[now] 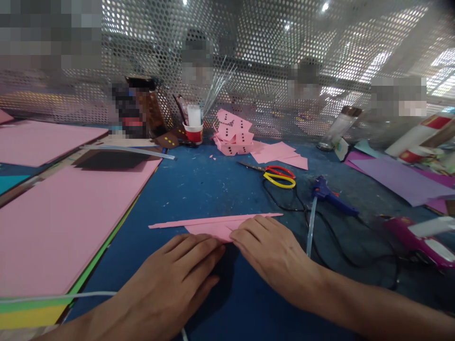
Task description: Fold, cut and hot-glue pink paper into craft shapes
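A folded piece of pink paper lies on the blue tabletop in front of me, with a long narrow strip of the same pink along its far edge. My left hand has its fingers bent together over the paper's near left edge, thumb underneath. On the other side, my right hand grips the near right part, fingers curled down onto it. The fingertips of both hands almost meet at the middle. Part of the paper is hidden under my hands.
Beyond are scissors, a blue glue gun, a magenta glue gun and black cords. Dotted pink cut-outs and a red-and-white cup stand near a perforated metal screen. Large pink sheets lie left, purple sheets right.
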The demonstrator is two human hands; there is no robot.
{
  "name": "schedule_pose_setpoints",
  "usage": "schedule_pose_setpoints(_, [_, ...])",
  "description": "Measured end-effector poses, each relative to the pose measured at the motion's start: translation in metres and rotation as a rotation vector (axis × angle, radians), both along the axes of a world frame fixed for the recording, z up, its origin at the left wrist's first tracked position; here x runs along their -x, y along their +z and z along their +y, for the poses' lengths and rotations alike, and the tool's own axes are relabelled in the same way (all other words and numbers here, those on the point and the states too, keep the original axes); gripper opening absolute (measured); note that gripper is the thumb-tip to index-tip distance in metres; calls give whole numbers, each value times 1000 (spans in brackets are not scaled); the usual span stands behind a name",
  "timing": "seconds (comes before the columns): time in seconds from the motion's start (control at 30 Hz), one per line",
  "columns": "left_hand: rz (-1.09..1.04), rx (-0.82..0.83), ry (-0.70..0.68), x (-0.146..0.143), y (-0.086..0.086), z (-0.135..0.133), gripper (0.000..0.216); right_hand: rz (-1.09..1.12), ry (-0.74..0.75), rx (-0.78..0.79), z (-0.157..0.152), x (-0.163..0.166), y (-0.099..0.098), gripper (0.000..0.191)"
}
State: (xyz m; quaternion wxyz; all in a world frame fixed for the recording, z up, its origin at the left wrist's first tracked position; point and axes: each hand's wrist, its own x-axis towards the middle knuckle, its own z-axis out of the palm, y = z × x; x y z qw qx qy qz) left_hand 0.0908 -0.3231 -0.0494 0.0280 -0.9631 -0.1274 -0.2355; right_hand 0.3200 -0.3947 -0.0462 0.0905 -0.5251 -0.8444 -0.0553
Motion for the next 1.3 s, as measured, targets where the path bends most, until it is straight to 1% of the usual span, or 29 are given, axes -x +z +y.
schedule_pose_setpoints(0.3, [17, 16, -6, 1, -4, 0, 30, 4, 1, -18, 1, 1, 4, 16])
schedule_pose_setpoints(0.87, [55, 52, -7, 3, -6, 1, 31, 5, -3, 21, 3, -1, 2, 17])
schedule_pose_setpoints(1.3, [52, 71, 3, 1, -1, 1, 31, 3, -18, 69, 2, -1, 5, 15])
